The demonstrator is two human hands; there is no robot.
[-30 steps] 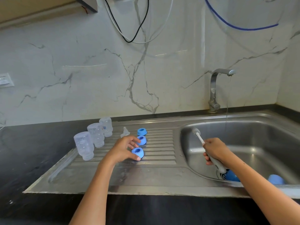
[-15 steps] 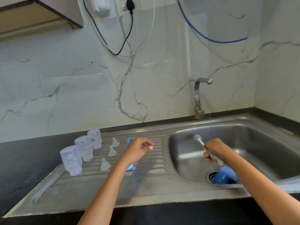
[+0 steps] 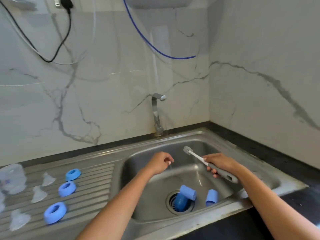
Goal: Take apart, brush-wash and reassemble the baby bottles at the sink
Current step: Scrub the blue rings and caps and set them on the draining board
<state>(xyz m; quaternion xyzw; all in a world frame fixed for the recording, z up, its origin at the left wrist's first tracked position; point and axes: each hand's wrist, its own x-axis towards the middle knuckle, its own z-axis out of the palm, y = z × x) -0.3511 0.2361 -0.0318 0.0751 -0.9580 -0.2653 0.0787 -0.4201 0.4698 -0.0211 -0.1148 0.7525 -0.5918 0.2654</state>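
My right hand (image 3: 220, 164) grips the grey handle of a small bottle brush (image 3: 204, 161), its bristle head pointing up and left over the sink basin (image 3: 204, 142). My left hand (image 3: 160, 162) hovers over the basin with loosely curled fingers and holds nothing. Three blue bottle caps (image 3: 187, 193) lie at the basin bottom, one on the drain. On the drainboard (image 3: 97, 186) sit three blue collar rings (image 3: 55, 212), three clear teats (image 3: 39, 194) and clear bottle bodies (image 3: 12, 177) at the far left edge.
A thin stream of water falls from the steel tap (image 3: 156, 115) behind the basin. Black countertop (image 3: 285, 167) borders the sink at right. Cables and a blue hose (image 3: 155, 47) hang on the marble wall.
My left hand let go of the blue ring on the drainboard and moved right, over the basin. The view swung right and down; the brush stays in my right hand.
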